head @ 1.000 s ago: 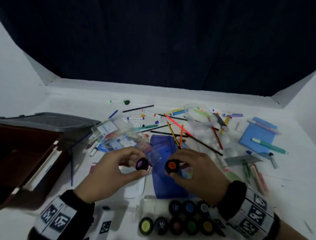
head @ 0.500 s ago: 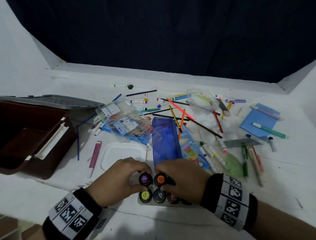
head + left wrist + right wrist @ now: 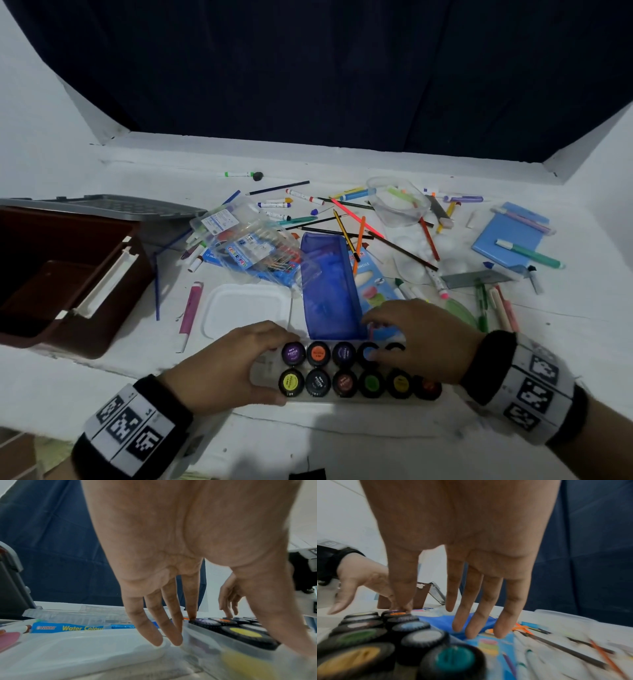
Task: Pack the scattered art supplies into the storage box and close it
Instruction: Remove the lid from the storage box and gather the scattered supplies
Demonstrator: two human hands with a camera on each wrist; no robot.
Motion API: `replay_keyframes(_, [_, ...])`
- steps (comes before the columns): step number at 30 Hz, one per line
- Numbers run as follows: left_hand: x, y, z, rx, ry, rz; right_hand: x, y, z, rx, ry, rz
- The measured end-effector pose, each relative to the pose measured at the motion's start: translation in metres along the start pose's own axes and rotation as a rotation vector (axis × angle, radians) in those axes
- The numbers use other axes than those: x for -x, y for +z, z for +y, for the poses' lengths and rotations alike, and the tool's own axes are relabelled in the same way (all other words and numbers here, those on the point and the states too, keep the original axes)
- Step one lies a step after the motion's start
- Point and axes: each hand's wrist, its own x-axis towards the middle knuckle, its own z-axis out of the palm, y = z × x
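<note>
Dark blue curtain (image 3: 342, 68) behind white table (image 3: 565, 342); white walls (image 3: 30, 113).

the paint pots (image 3: 344, 368) have black ribbed caps with coloured centres: purple, orange, dark violet and blue in the far row, yellow, grey, brown, green and amber in the near row. the storage box (image 3: 65, 274) is dark brown with a grey lid (image 3: 102, 205) and a cream handle. the pencil case (image 3: 329, 284) is translucent blue. both wristbands (image 3: 133, 425) are black with white panels bearing black square-code patterns.
</note>
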Motion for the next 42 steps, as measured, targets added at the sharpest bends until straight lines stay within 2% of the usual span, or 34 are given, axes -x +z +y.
replay_keyframes(3, [0.002,0.008,-0.002,-0.009,-0.009,-0.021,0.022,0.001,0.021,-0.012,0.094,-0.085])
replay_keyframes(7, [0.002,0.019,-0.003,-0.046,-0.022,0.025,0.042,0.018,0.035,0.034,0.106,-0.155])
replay_keyframes(12, [-0.001,0.032,-0.004,-0.126,-0.062,0.065,0.039,0.033,0.031,0.129,0.092,-0.088])
replay_keyframes(24, [-0.019,0.016,-0.001,-0.154,-0.11,0.149,0.035,0.032,0.022,0.208,0.173,-0.031])
replay_keyframes(35, [0.015,0.017,0.018,-0.093,-0.029,0.337,0.057,0.025,0.011,0.167,0.135,0.104])
replay_keyframes(42, [0.04,0.026,0.032,-0.081,-0.047,0.289,0.071,0.033,0.01,0.116,0.049,0.076])
